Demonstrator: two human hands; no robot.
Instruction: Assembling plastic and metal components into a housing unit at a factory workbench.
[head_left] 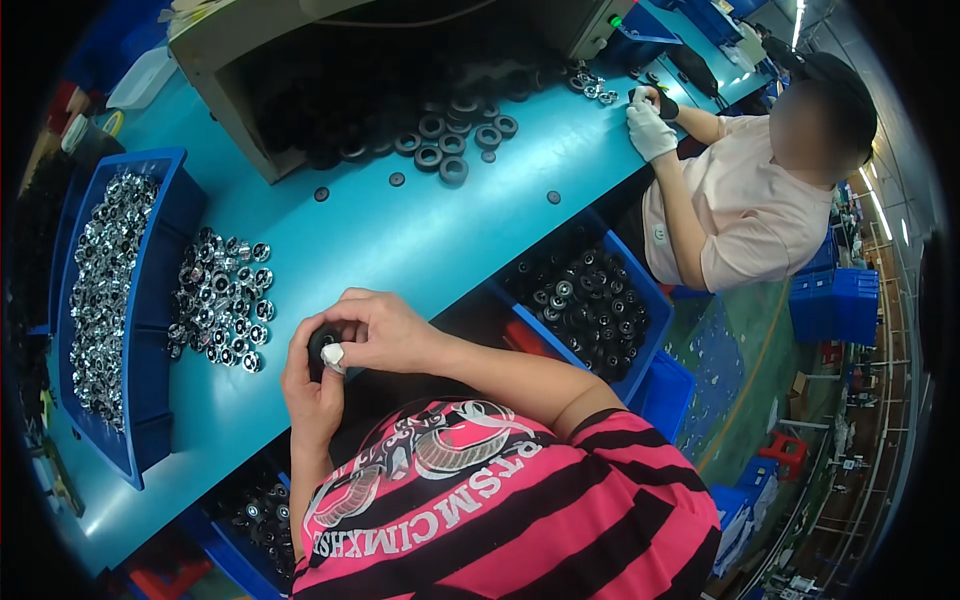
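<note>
Close to my body, at the table's near edge, a small black wheel with a tire-like rim (pixel 319 343) is held between both hands. My left hand (pixel 308 385) wraps its fingers round the wheel's left side. From the other side my right hand (pixel 392 332) closes on it, fingers curled over the top. A white wrapping (pixel 333 356) sits at a thumb tip against the wheel and hides part of its face. Just left of my hands lies a loose pile of shiny chrome hubs (pixel 222 305) with dark centres.
A long blue bin (pixel 150 400) full of chrome parts stands at the left. Black rubber tires (pixel 453 171) lie at the back of the turquoise table (pixel 400 235), before a grey housing (pixel 222 95). A blue bin (pixel 655 315) holds wheels. A gloved co-worker (pixel 750 200) sits at right.
</note>
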